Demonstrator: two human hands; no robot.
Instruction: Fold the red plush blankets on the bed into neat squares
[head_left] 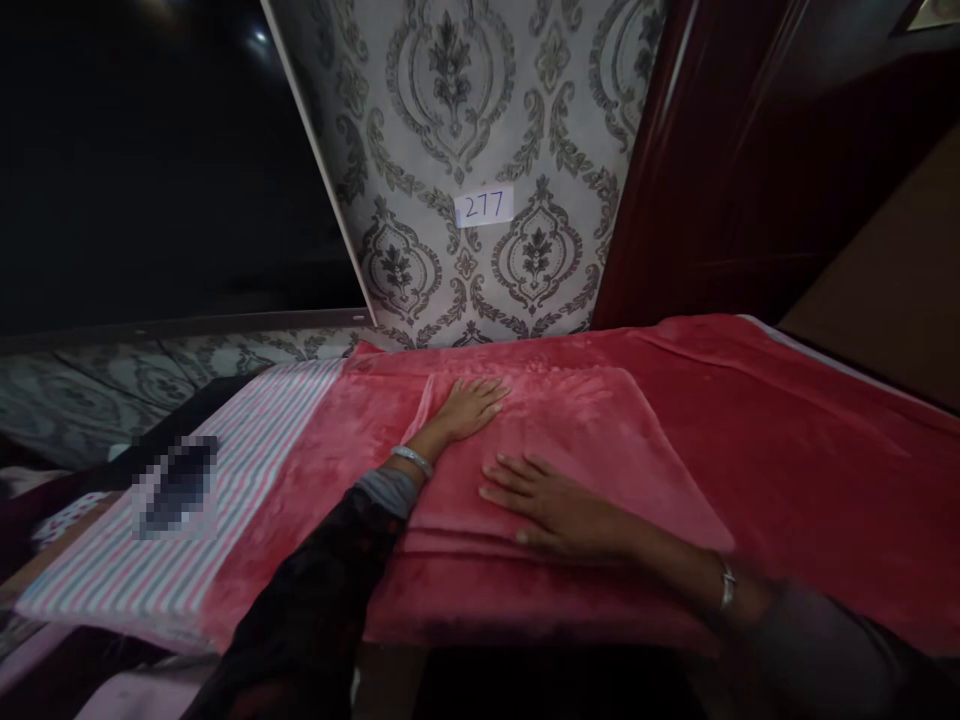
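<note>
A red plush blanket [600, 430], folded into a flat, roughly square stack, lies on a larger spread of red plush cloth [757, 450]. My left hand [471, 408] rests flat on the far left part of the folded blanket, fingers stretched out to the right. Closer to me, my right hand [562, 505] lies palm down near the blanket's front folded edge, its fingers spread and pointing left. Neither hand grips anything. A silvery bracelet shows on each wrist.
Left of the red cloth lies a striped cloth [247, 480] with a blurred dark object [176, 490] on it. Behind stand a large black screen [165, 170] and a patterned wall [480, 120] bearing a paper marked 277 [484, 207]. Dark red wood panelling [697, 180] rises at the right.
</note>
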